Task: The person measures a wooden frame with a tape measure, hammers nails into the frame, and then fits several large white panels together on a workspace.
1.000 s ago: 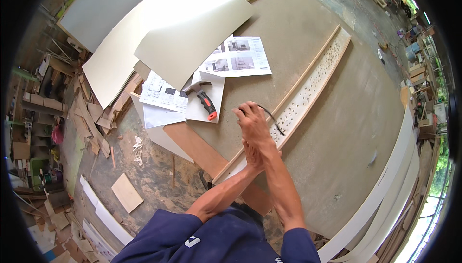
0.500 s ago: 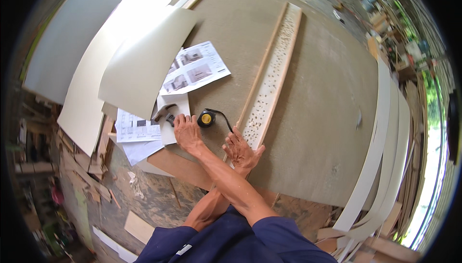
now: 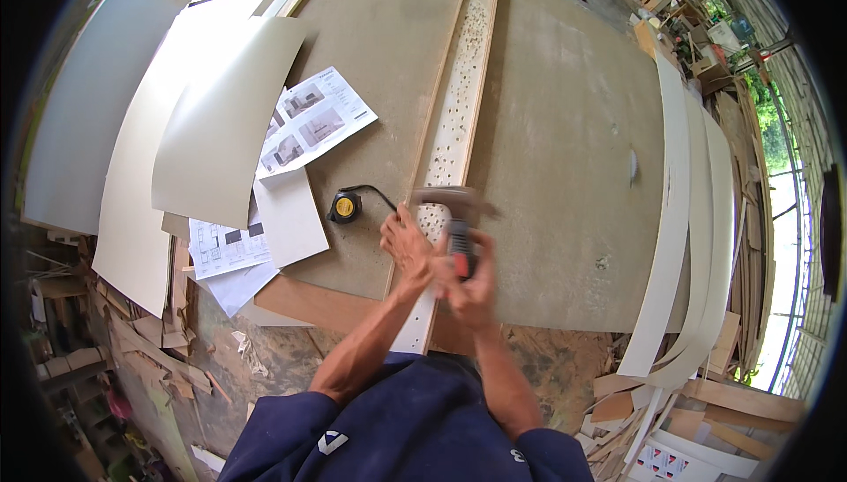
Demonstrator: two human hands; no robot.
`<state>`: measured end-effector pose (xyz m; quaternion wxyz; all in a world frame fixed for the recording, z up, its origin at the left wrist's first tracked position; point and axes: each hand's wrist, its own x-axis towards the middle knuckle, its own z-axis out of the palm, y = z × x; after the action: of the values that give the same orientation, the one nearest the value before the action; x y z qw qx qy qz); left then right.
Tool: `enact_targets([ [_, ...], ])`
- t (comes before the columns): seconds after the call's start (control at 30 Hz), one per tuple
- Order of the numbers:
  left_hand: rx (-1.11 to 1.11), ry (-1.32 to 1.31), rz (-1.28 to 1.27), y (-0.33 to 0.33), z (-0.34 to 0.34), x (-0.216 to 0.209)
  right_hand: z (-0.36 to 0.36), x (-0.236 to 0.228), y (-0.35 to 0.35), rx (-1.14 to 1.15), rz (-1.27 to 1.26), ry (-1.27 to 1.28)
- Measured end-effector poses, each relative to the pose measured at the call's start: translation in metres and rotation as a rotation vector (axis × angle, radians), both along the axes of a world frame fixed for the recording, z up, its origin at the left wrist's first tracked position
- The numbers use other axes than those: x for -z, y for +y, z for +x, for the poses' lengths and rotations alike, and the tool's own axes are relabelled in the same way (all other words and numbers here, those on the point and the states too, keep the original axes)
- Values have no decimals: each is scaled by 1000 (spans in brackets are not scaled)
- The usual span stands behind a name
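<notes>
My right hand is wrapped around the dark and red handle of a claw hammer. Its head, smeared by motion, hangs over a long narrow white panel with raised wooden side rails. Brown spots or bits dot the panel; which they are I cannot tell. My left hand lies at the panel's left rail, close beside the hammer, its fingers curled against that edge. A black and yellow tape measure rests left of this hand, and its black strap reaches toward my fingers.
Printed sheets with drawings and a small white board lie to the left. Large pale sheets overlap beyond them. Curved white strips hang along the right edge of the brown work surface. Wood scraps litter the floor.
My arms have uncrossed. My right hand has picked up the hammer from beside the papers and brought it right, over the panel. My left hand has shifted to the panel's left rail.
</notes>
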<state>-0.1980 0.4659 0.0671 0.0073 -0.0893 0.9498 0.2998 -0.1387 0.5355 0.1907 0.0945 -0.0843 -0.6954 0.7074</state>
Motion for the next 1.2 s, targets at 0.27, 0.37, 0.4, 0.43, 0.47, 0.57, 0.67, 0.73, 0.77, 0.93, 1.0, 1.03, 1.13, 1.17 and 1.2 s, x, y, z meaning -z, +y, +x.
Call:
enact_targets([
  [0.27,347,236,-88,-1,-109,25,99,69,60,246,457,-360],
  [0.37,349,141,-63,7,-119,31,99,79,46,116,731,-311],
  [0.4,347,106,-63,6,-120,29,95,78,38,42,828,-232],
  [0.43,351,96,-68,5,-121,30,87,72,33,-10,881,-200],
  [0.47,352,94,-62,5,-122,31,78,66,27,-12,875,-209],
  [0.57,352,83,-59,3,-122,34,54,38,19,-49,831,28],
  [0.67,350,125,-65,4,-123,39,42,46,13,178,966,497],
  [0.73,347,167,-68,5,-123,43,46,61,14,65,998,402],
  [0.77,351,161,-78,4,-123,44,50,71,14,-128,967,154],
  [0.93,361,149,-76,2,-123,46,38,61,6,-275,978,-289],
  [1.0,363,153,-84,-1,-122,43,37,34,3,16,843,2],
  [1.03,362,153,-85,-1,-123,41,31,21,2,90,822,142],
  [1.13,387,163,-53,8,-124,34,43,62,9,10,970,207],
  [1.17,382,149,-71,7,-123,35,45,69,7,-74,1006,70],
  [1.2,373,135,-88,5,-122,34,41,67,6,-70,1007,71],
])
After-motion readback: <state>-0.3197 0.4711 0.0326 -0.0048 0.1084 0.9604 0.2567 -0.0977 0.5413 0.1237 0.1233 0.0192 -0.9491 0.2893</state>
